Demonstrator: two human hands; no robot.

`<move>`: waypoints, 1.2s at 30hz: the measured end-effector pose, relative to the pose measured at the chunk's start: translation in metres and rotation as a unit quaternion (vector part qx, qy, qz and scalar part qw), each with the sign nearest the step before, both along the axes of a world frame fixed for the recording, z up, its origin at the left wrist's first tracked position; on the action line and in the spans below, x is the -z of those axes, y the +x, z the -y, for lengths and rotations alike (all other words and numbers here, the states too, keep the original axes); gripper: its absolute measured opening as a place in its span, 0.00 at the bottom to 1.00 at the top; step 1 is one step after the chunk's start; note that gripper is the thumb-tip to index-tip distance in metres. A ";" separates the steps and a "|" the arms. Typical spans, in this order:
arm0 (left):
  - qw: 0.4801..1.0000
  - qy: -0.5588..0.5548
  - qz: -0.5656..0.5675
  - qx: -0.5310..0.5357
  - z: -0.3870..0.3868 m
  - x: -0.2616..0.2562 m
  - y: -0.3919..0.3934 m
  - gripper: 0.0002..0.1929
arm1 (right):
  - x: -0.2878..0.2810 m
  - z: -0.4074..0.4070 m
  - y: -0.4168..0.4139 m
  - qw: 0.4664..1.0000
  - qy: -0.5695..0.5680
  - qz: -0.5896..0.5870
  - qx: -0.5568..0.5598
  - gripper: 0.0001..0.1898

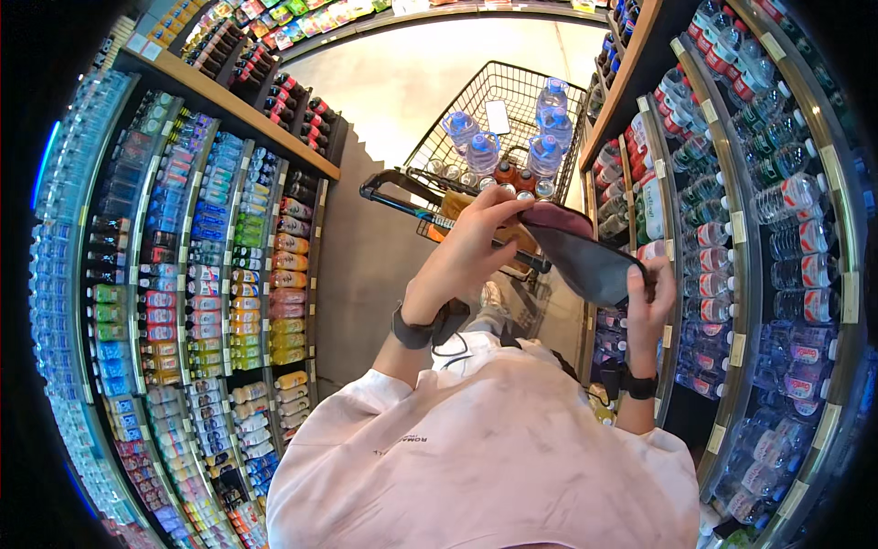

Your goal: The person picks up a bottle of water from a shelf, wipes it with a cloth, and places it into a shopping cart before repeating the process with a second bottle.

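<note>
My left hand [473, 233] has its thumb and fingertips on one end of a dark fabric piece [583, 264], a cap or pouch, with a maroon part at its upper edge. The other end is pinched in my right hand [648, 291], so the piece stretches between both hands. What exactly it is I cannot tell. Beyond my hands stands a black wire shopping cart [446, 113]. In it are several large water bottles [547, 152] with blue caps, reddish-brown bottles [505, 171], several cans [451, 172] and a white rectangular item [497, 117].
Shelves of drink bottles [288, 261] line the left side. On the right, more shelves hold water bottles [789, 199], close to my right arm. The cart's handle [411, 209] crosses in front of my feet. A shelf of colourful packets [309, 20] stands across the far end.
</note>
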State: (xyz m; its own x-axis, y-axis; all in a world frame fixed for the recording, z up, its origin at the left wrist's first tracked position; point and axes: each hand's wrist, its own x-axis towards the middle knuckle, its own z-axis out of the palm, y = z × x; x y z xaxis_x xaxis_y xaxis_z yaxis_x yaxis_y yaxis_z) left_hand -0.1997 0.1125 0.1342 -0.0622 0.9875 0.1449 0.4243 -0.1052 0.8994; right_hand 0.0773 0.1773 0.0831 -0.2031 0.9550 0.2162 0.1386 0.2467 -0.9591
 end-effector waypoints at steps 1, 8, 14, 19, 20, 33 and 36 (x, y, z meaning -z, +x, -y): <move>0.999 -0.028 -0.038 0.011 -0.007 0.005 -0.012 0.18 | -0.004 -0.005 -0.008 1.000 0.000 0.005 0.001 0.09; 0.995 0.092 0.013 -0.030 -0.047 0.021 -0.043 0.09 | -0.027 -0.028 -0.093 1.000 -0.006 0.006 0.019 0.09; 0.991 0.028 0.126 0.024 -0.055 0.017 -0.061 0.18 | -0.026 -0.035 -0.165 0.960 0.074 0.088 -0.255 0.11; 0.971 0.071 0.221 0.064 -0.059 0.031 -0.094 0.13 | -0.018 -0.052 -0.166 0.960 0.041 0.179 -0.213 0.14; 0.975 0.044 0.203 0.075 -0.059 0.031 -0.100 0.13 | -0.032 -0.051 -0.187 0.987 0.073 0.071 -0.127 0.14; 0.907 -0.196 0.358 -0.103 -0.089 0.078 -0.114 0.27 | -0.013 -0.118 -0.187 0.978 -0.091 0.045 -0.180 0.11; 0.850 -0.176 0.489 -0.087 -0.098 0.063 -0.099 0.32 | -0.003 -0.115 -0.187 0.932 -0.099 0.043 -0.345 0.14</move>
